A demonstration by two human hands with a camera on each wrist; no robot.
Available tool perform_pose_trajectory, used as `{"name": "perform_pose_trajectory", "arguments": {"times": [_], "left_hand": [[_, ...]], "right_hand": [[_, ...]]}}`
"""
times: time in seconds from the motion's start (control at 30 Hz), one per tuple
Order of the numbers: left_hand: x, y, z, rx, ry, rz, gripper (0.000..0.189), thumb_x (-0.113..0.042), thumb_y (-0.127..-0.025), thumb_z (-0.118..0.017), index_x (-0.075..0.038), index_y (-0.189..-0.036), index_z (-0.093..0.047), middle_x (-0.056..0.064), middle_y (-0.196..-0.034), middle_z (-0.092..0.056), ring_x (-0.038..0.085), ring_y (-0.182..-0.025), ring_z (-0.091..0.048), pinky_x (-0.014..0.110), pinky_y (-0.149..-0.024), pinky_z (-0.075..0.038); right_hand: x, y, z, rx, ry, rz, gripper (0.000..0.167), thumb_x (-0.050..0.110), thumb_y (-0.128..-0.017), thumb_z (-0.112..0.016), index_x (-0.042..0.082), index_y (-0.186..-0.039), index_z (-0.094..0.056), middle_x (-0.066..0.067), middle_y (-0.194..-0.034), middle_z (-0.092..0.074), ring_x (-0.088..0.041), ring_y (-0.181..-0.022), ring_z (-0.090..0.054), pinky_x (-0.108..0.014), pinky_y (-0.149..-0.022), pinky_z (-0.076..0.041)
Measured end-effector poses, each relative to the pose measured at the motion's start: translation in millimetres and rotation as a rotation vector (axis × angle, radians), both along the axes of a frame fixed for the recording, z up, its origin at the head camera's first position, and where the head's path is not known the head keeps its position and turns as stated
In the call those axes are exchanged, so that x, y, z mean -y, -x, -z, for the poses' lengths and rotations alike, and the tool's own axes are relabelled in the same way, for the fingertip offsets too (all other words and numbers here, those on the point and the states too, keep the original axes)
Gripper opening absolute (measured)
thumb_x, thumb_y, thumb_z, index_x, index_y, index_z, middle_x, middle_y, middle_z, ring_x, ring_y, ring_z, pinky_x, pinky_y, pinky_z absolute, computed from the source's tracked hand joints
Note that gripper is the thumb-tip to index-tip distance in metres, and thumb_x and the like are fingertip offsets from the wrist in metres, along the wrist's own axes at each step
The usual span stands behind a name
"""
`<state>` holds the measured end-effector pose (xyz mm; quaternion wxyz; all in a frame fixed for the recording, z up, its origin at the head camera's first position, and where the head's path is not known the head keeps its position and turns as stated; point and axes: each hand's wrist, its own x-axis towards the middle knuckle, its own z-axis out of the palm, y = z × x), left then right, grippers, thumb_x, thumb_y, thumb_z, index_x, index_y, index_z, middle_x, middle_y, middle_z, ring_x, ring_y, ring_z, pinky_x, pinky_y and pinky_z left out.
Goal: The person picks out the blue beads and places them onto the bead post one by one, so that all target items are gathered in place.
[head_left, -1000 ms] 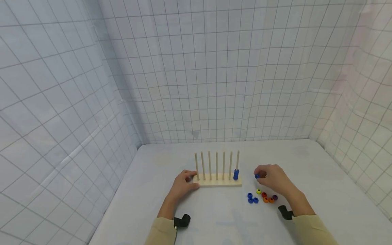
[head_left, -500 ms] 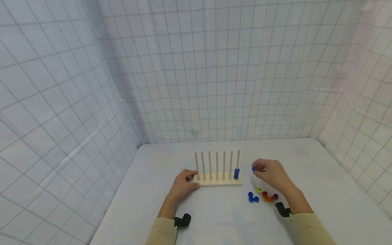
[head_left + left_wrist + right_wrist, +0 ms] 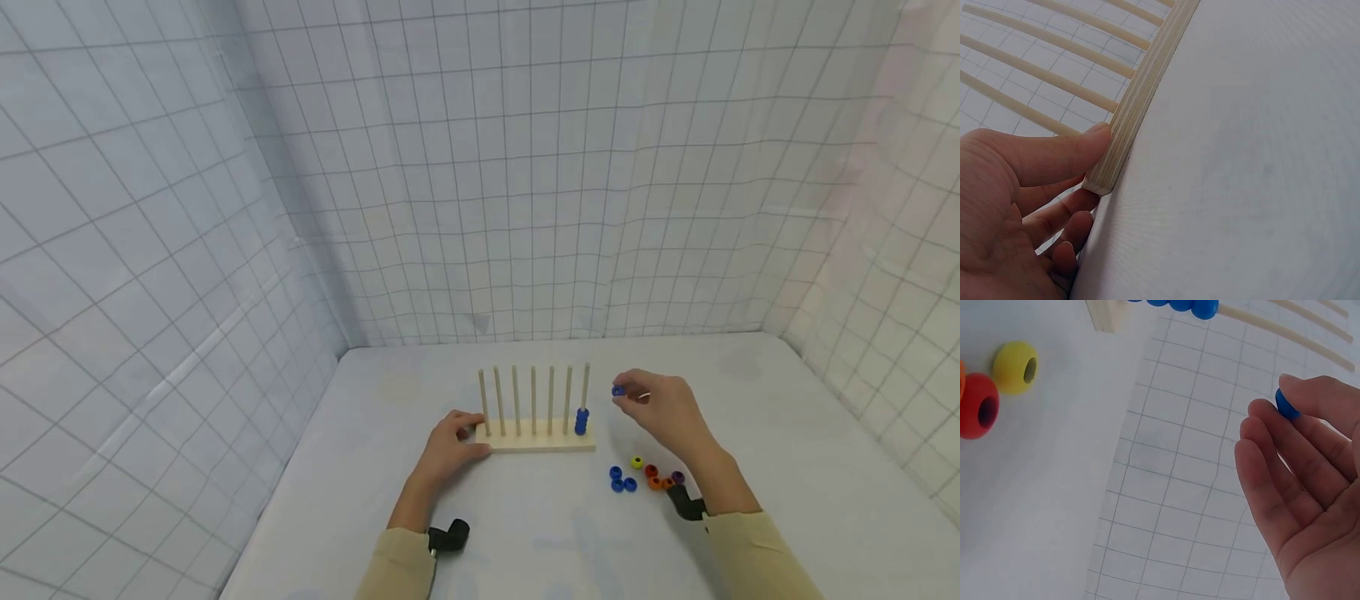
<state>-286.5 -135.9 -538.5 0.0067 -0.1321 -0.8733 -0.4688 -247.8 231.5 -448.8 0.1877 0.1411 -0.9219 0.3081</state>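
Note:
A pale wooden peg rack with several upright pegs stands on the table in the head view. Blue beads are stacked on its rightmost peg; the other pegs are bare. My left hand grips the rack's left end, thumb on the front edge and fingers behind, as the left wrist view shows on the base. My right hand pinches a blue bead between thumb and fingertips. That bead is up in the air, just right of the rightmost peg's upper part.
Loose beads lie on the table right of the rack: several blue ones, a yellow bead, a red bead, orange ones and a purple bead. A grid-patterned white curtain surrounds the white table.
My right hand has risen and moved slightly left with the blue bead, closer to the rightmost peg. My left hand keeps its grip on the rack.

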Motion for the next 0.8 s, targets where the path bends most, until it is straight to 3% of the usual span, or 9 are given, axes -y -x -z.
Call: {"name": "perform_pose_trajectory", "arguments": {"times": [0.8], "left_hand": [[0.3, 1.8, 3.0, 0.008, 0.000, -0.010, 0.054, -0.018, -0.077, -0.087, -0.007, -0.127, -0.070, 0.005, -0.117, -0.061, 0.024, -0.099, -0.053, 0.040, -0.083, -0.045]], "right_hand": [[26.3, -1.4, -22.5, -0.206, 0.106, -0.005, 0.023, 0.008, -0.088, -0.078, 0.013, -0.110, -0.072, 0.004, -0.096, -0.074, -0.012, -0.082, -0.069, -0.035, -0.072, -0.058]]}}
